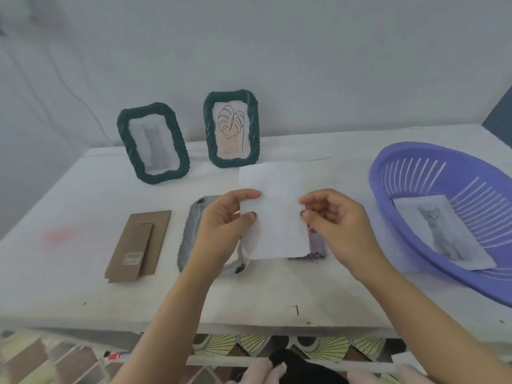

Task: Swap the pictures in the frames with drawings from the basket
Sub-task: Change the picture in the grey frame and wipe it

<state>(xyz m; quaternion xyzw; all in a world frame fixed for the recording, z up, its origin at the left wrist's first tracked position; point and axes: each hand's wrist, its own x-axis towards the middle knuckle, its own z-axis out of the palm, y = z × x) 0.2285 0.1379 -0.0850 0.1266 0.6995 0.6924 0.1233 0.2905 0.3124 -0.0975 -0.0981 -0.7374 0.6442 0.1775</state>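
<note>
I count: 2 green frames [123,134] [253,128], 1 grey frame [189,234], 1 basket [415,147], 1 cardboard backing [138,245], 2 loose sheets [274,212] [443,231].

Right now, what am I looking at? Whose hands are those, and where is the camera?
There is no machine here, just a person. The camera sits on their head and looks down, so you see their own two arms reaching out. The left hand and the right hand each pinch one side of a white sheet of paper. They hold it above a grey frame that lies flat on the table. Beside it lies a brown cardboard backing. At the back stand a green frame with a cat picture and a green frame with a leaf drawing. On the right is a purple basket with a loose cat picture inside.
</note>
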